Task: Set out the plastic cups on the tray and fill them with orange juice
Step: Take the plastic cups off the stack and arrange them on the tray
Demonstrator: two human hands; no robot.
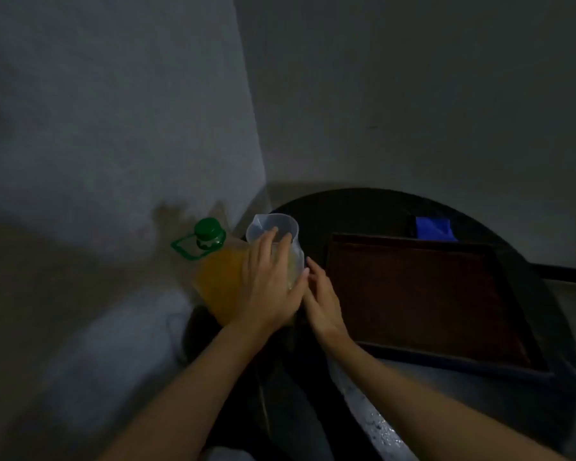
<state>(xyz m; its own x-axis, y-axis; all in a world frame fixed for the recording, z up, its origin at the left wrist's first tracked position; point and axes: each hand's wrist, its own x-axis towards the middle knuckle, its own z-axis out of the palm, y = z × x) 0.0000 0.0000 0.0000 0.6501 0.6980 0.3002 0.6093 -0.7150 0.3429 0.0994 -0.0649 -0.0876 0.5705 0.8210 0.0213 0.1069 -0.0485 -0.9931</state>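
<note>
Plastic cups [273,231] just beside left edge of tray [413,294].

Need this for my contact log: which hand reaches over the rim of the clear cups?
The left hand: its fingers curl over the rim of the clear cups. The right hand is lower, fingers straight, beside their wall.

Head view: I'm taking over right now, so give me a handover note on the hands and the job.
Left hand grips the stack of clear plastic cups. Right hand open, fingertips at the stack's side. Green-capped orange juice bottle, cap on, stands left of the cups. Dark brown rectangular tray, right of them on the round dark table, holds no cups. Done: nothing. Left: set cups out, uncap, pour.
</note>
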